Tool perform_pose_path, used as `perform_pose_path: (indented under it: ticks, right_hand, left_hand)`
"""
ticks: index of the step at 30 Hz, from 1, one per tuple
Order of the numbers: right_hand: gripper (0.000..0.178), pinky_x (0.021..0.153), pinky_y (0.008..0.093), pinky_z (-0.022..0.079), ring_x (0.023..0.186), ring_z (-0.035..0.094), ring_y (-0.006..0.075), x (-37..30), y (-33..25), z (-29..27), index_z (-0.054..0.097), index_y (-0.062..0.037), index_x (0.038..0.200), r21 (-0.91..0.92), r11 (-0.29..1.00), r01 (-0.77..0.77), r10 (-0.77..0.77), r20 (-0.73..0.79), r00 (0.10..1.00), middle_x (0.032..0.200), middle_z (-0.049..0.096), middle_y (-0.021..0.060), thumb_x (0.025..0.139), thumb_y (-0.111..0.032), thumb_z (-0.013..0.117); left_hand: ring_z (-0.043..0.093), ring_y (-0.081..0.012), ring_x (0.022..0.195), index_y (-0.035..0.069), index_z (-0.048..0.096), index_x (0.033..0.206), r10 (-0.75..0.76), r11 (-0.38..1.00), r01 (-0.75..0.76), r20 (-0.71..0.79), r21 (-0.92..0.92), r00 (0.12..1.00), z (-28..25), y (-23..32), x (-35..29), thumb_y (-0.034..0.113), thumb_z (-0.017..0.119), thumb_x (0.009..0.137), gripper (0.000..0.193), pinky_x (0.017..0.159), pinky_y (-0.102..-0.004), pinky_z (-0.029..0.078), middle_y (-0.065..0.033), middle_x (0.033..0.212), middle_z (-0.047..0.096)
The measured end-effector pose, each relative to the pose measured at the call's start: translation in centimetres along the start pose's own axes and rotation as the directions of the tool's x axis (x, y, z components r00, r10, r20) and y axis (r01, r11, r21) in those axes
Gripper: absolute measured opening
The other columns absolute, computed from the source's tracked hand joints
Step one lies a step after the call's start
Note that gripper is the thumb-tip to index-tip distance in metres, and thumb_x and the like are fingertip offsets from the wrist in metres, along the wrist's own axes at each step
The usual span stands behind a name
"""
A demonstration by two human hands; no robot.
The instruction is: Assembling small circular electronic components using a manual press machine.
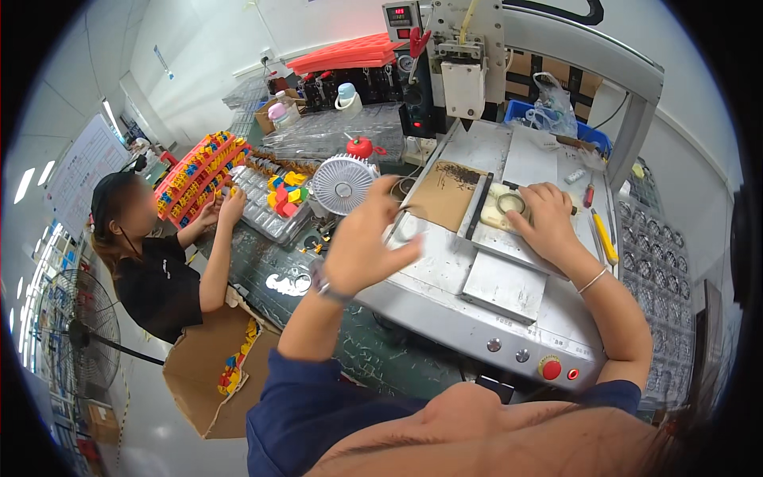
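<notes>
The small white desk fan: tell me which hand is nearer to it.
Left. The left hand is raised just right of the small white desk fan; the right hand rests farther right on the machine bed.

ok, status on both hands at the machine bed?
Right hand pressing on the cream ring part in the fixture. Left hand raised, open, empty, above the bed. Yellow cutter lies alongside, clear.

Green workbench (278,266), cluttered: grey metal machine base (477,314) with sliding plates, small white desk fan (342,184), clear blister trays (262,208) holding coloured plastic parts, red-and-yellow parts rack (196,168), stacked clear trays (338,131) at back, cardboard (214,374) hanging off front edge.
</notes>
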State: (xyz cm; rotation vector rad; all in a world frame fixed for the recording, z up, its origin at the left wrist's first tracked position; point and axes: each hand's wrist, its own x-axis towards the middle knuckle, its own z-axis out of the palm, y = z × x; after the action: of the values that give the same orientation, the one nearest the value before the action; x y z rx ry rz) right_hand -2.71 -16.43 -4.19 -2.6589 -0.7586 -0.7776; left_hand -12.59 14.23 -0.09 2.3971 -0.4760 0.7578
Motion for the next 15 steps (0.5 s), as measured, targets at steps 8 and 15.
perform_pose_path:
  ticks: [8,15]
  right_hand:
    - [0.041,0.105,0.0528,0.027,0.126,0.043,0.0342,-0.1,-1.3,0.1,0.06,-0.01,0.123,0.045,0.974,0.223,-0.227,0.117,0.967,0.125,0.055,0.0169,0.086,-0.028,0.059]
    - [0.048,0.105,0.0478,0.027,0.117,0.044,0.0361,-0.9,-0.4,-2.1,0.058,-0.0102,0.129,-0.03,0.963,0.268,-0.262,0.118,0.958,0.121,0.052,0.0185,0.084,-0.028,0.057]
  left_hand:
    - [0.062,-0.0409,0.095,-0.011,0.038,0.131,-0.605,0.72,0.605,-0.12,0.34,0.787,-1.6,-10.7,-18.6,0.026,0.071,0.073,0.077,0.08,-0.046,0.051,-0.0264,0.108,0.061]
    - [0.059,-0.0416,0.097,-0.016,0.042,0.128,-0.576,0.697,0.557,-0.111,0.452,0.81,0.8,-14.7,-20.1,0.026,0.066,0.076,0.071,0.084,-0.0464,0.049,-0.0291,0.102,0.06]
